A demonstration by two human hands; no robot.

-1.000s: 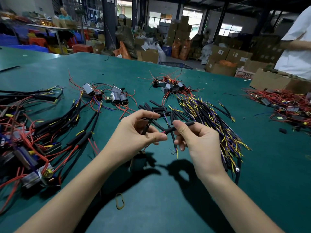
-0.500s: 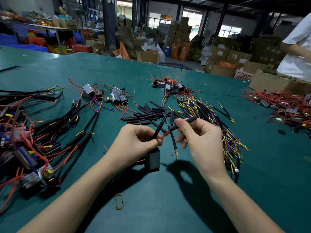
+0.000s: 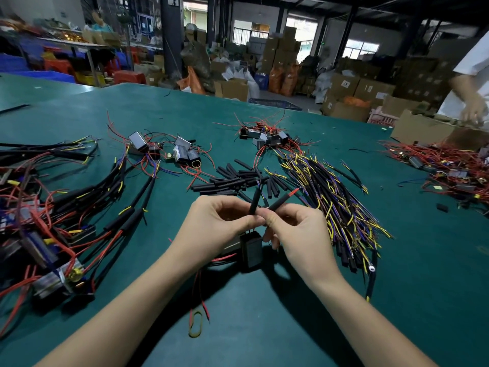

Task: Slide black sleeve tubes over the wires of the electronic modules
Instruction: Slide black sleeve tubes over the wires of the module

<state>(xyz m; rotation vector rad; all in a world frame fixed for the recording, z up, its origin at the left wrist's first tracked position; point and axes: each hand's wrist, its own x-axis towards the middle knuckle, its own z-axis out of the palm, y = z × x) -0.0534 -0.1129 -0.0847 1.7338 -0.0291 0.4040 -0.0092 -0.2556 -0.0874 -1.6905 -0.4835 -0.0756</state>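
Observation:
My left hand (image 3: 219,223) pinches the base of an upright black sleeve tube (image 3: 255,201) on a wire. My right hand (image 3: 299,231) pinches a second black sleeve tube (image 3: 281,202) that slants up to the right, with a red wire tip (image 3: 295,192) poking out of its far end. A black module (image 3: 250,250) hangs just below both hands, with red wires trailing down to the table. A pile of loose black sleeve tubes (image 3: 232,181) lies just beyond the hands.
A sleeved wire bundle (image 3: 333,197) with yellow and purple ends lies to the right. Finished modules (image 3: 53,221) crowd the left; bare modules (image 3: 169,151) and more modules (image 3: 264,136) lie farther back. Another person (image 3: 471,83) stands at far right by a cardboard box (image 3: 420,129). A rubber band (image 3: 195,324) lies near me.
The right hand has slid its tube down the red wire toward the module, so the red tip now sticks out. The hands have come together and the module has swung between them.

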